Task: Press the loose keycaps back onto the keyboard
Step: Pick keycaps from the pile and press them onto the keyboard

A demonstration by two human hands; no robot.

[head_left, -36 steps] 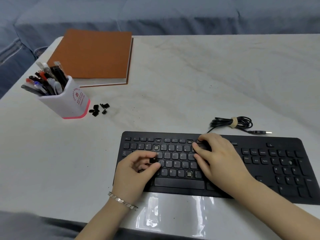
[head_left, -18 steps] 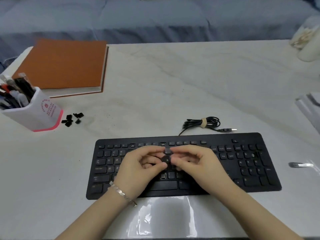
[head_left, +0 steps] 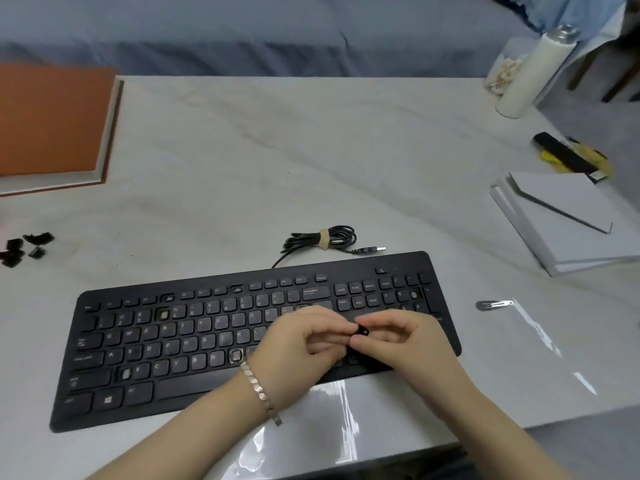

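Keycap: you have one small black keycap (head_left: 360,332) pinched between the fingertips of your left hand (head_left: 304,342) and right hand (head_left: 401,344), held over the right half of the keyboard (head_left: 194,379).
Spares: the loose keycaps (head_left: 24,245) lie well left of the keyboard.
Risk: pressed crooked or reversed onto an open socket (head_left: 236,355), it could jam; if your pinch slackens, you may drop it.
Surface: pale marbled worktop (head_left: 277,161), with glossy film (head_left: 311,427) at the keyboard's near edge.
Room: blue fabric (head_left: 242,32) beyond the keyboard.
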